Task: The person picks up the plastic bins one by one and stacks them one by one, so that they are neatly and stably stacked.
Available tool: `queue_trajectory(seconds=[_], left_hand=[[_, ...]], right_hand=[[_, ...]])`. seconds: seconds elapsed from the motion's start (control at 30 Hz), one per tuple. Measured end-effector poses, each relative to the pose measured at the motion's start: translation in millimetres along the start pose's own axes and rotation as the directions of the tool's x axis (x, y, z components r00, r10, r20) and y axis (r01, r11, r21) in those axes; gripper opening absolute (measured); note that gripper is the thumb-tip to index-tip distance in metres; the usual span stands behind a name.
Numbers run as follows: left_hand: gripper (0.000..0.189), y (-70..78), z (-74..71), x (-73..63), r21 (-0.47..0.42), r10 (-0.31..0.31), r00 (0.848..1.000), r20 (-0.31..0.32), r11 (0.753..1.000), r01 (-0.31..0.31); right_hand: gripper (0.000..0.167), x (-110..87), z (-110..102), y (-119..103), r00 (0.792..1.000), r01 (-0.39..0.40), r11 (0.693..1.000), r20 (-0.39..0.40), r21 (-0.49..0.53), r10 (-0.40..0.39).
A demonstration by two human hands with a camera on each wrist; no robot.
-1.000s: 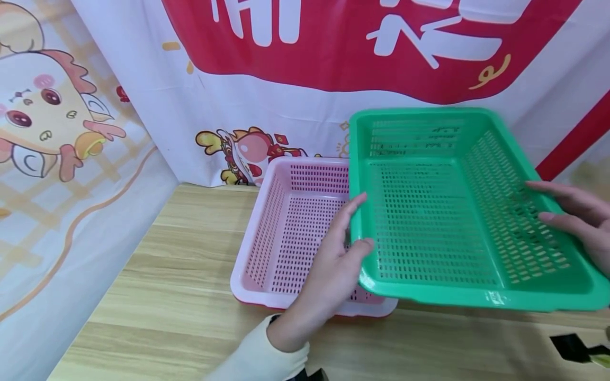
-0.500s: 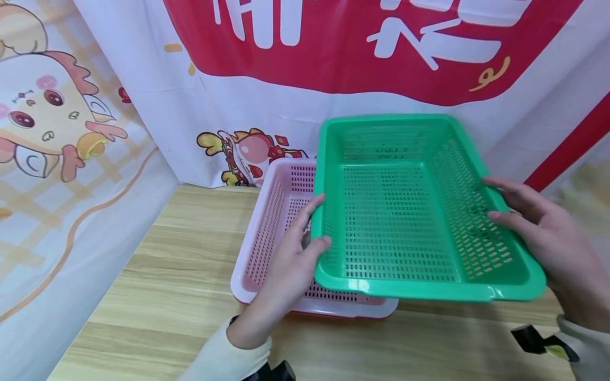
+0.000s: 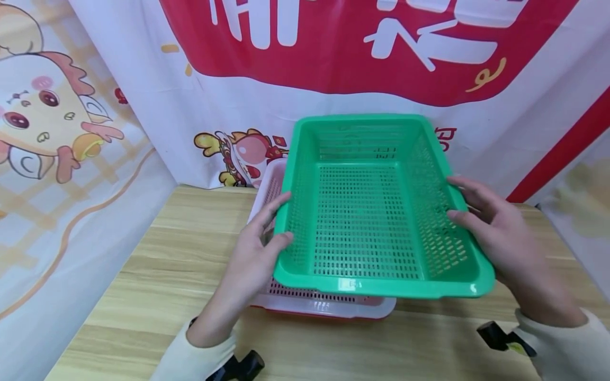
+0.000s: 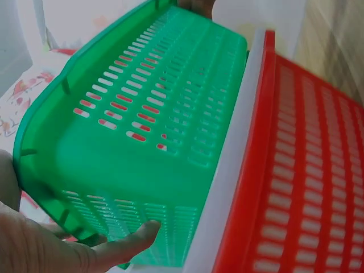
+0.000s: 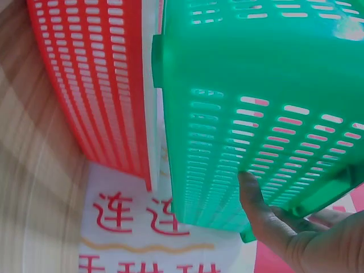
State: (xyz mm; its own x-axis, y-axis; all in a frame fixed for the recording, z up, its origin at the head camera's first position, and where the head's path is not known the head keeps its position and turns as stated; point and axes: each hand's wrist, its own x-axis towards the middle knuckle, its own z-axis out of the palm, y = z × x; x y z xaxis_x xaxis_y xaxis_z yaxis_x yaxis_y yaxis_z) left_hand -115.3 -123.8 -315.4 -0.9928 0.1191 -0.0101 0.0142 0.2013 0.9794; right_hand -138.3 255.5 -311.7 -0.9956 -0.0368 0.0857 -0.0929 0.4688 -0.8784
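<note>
My left hand (image 3: 250,254) and right hand (image 3: 498,233) hold a green plastic basket (image 3: 364,211) by its two opposite side rims. Each thumb lies over the rim while fingers reach beneath it along the slotted outer wall. The green basket is tilted a little and overlaps most of a pink basket (image 3: 324,306) under it in the head view. Both wrist views show a red basket (image 4: 307,170) below, with the pale rim of the pink one sitting on its edge. The green basket's underside (image 5: 256,62) is close over that stack. Nothing lies inside the green basket.
A light wood-grain table (image 3: 190,227) carries the stack. Behind it hangs a white cloth backdrop (image 3: 267,106) with a red print, and a cartoon cloth (image 3: 62,159) hangs at the left. Black wrist cameras (image 3: 493,336) sit by the sleeves.
Both hands have carried the green basket leftward, from the right side to over the pink basket, which it now mostly covers. The pink basket has stayed in place.
</note>
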Motion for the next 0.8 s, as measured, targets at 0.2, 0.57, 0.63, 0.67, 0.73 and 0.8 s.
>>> queue_trajectory(seconds=[0.2,0.57,0.63,0.67,0.73,0.8], left_hand=[[0.062,-0.7,-21.2,-3.1,0.006,-0.016,1.0,-0.007,1.0,0.016],[0.061,-0.3,-52.1,-10.2,0.057,0.016,1.0,-0.016,0.998,-0.015],[0.061,-1.0,-56.5,-10.7,0.063,0.016,1.0,-0.014,0.998,-0.015],[0.061,-1.4,-58.4,-11.0,0.064,0.015,1.0,-0.012,0.998,-0.014],[0.061,-2.5,-61.7,-11.2,0.074,0.01,1.0,-0.011,0.997,-0.01],[0.062,-4.2,-64.2,-11.3,0.086,0.007,1.0,-0.01,0.996,-0.006]], right_hand=[[0.066,1.0,17.7,-10.6,1.0,0.004,0.999,0.01,0.043,-0.005],[0.063,0.3,44.1,-29.0,0.999,0.02,0.998,0.046,0.059,-0.023],[0.062,0.0,48.8,-30.9,0.998,0.029,0.998,0.05,0.056,-0.032],[0.062,0.0,51.0,-31.7,0.998,0.031,0.998,0.052,0.054,-0.034],[0.062,0.1,55.2,-32.9,0.998,0.034,0.998,0.052,0.046,-0.036],[0.062,0.5,59.0,-33.6,0.998,0.028,0.999,0.055,0.041,-0.03]])
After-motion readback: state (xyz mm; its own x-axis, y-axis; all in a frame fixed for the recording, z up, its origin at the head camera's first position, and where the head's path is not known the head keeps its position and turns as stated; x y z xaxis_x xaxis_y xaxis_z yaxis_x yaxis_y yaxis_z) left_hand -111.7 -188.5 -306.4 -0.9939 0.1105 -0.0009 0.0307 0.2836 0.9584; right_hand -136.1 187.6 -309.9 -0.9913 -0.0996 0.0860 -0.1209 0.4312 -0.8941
